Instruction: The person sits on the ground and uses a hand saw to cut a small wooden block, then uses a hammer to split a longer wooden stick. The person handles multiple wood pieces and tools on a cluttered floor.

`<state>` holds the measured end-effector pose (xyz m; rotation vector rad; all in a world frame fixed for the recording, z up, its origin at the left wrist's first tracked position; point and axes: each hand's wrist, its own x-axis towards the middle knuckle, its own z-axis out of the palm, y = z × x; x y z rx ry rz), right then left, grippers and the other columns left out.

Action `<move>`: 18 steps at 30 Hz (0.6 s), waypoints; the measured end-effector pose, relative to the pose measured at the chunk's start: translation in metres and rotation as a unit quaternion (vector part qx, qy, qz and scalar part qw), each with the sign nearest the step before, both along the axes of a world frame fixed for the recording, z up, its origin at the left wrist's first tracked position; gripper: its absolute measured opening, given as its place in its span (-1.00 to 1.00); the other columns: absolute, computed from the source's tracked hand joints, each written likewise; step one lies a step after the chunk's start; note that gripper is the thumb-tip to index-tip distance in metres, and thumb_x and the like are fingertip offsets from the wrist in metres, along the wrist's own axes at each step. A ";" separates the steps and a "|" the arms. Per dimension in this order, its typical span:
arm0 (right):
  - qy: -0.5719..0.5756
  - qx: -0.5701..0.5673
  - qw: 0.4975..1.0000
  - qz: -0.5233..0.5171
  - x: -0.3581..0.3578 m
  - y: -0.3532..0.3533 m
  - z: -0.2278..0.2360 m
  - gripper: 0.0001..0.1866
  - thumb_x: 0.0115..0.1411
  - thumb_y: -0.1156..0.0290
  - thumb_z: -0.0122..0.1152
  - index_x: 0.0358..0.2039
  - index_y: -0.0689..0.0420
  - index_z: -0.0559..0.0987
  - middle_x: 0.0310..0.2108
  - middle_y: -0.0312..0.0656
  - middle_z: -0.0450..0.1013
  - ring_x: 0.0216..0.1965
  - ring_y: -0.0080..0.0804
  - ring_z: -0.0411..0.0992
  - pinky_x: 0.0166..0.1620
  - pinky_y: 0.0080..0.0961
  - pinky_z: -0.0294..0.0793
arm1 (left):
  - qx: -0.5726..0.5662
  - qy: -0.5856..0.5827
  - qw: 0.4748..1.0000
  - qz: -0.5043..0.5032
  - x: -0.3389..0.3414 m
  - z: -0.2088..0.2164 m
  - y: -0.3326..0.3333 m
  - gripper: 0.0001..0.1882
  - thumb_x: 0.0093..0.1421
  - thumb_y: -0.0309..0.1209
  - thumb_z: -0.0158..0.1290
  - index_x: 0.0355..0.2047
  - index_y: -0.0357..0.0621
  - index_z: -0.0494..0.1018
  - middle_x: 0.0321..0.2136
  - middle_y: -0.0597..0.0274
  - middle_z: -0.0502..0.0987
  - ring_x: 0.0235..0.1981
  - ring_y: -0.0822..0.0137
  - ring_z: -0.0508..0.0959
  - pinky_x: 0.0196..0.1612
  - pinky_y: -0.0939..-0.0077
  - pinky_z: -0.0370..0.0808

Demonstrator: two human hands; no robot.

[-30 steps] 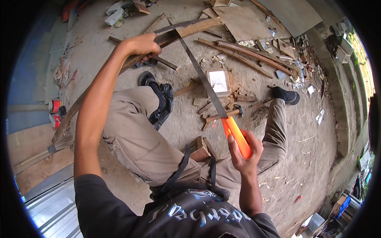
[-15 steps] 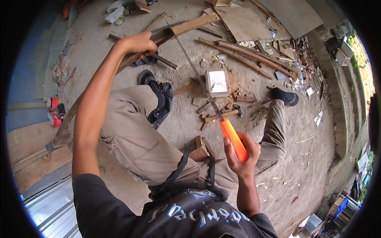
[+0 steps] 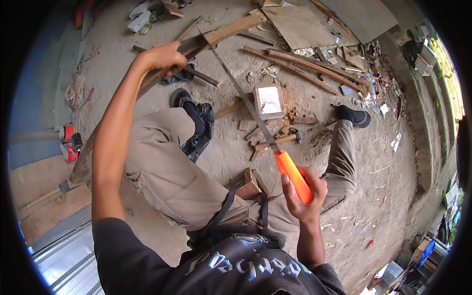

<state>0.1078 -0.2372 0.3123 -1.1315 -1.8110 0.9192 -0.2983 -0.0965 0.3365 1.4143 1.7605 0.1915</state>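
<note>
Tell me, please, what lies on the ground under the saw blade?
Under the saw blade lie wood scraps, a small square box and a hammer. The right hand holds the orange handle. The blade's thin line covers very little.

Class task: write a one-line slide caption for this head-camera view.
Left hand steadies a long wooden strip while the right hand draws an orange-handled saw across it.

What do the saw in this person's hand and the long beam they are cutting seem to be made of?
The saw looks like a thin grey metal blade, dull rather than shiny, on a smooth bright orange handle, probably plastic, gripped by the right hand. The beam under the left hand looks like rough, unpainted brown wood, with weathered faces.
</note>
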 end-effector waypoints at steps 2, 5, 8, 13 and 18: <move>0.008 -0.003 1.000 -0.006 -0.004 -0.003 -0.004 -0.82 0.02 0.44 0.37 -0.39 0.22 0.55 -0.63 -0.19 0.46 -0.70 -0.49 0.43 -0.58 -0.60 0.35 | 0.010 0.006 1.000 -0.009 0.018 -0.007 -0.007 -0.82 -0.21 -0.39 0.02 -0.72 -0.26 0.32 -0.80 0.21 0.35 -0.81 0.36 0.36 -0.71 0.42 0.30; -0.005 -0.009 1.000 0.008 -0.014 0.008 -0.002 -0.82 0.03 0.44 0.35 -0.39 0.22 0.55 -0.66 -0.17 0.44 -0.70 -0.43 0.43 -0.58 -0.57 0.37 | -0.021 0.021 0.999 -0.035 0.011 -0.010 -0.004 -0.81 -0.18 -0.41 0.04 -0.60 -0.31 0.35 -0.77 0.19 0.38 -0.79 0.36 0.40 -0.70 0.42 0.33; 0.028 -0.036 0.999 0.006 -0.005 -0.003 -0.005 -0.86 0.07 0.46 0.31 -0.41 0.25 0.55 -0.68 -0.21 0.42 -0.69 -0.55 0.39 -0.57 -0.61 0.33 | -0.008 0.004 1.000 0.004 -0.002 -0.007 -0.007 -0.75 -0.13 -0.41 0.08 -0.47 -0.34 0.34 -0.72 0.18 0.40 -0.79 0.37 0.41 -0.70 0.42 0.36; 0.043 -0.056 0.997 0.005 -0.016 0.011 -0.008 -0.84 0.07 0.45 0.31 -0.42 0.28 0.55 -0.69 -0.22 0.42 -0.69 -0.61 0.37 -0.58 -0.66 0.30 | -0.041 -0.011 0.998 0.041 -0.017 -0.006 -0.006 -0.72 -0.12 -0.41 0.10 -0.43 -0.33 0.32 -0.70 0.19 0.40 -0.76 0.39 0.41 -0.70 0.45 0.38; 0.046 -0.027 0.998 0.019 -0.010 -0.007 -0.011 -0.83 0.02 0.46 0.34 -0.41 0.25 0.54 -0.69 -0.19 0.43 -0.71 -0.46 0.45 -0.58 -0.58 0.39 | 0.001 0.004 1.000 0.021 -0.013 -0.013 -0.020 -0.84 -0.12 -0.43 0.02 -0.67 -0.24 0.31 -0.77 0.22 0.37 -0.79 0.40 0.37 -0.69 0.45 0.35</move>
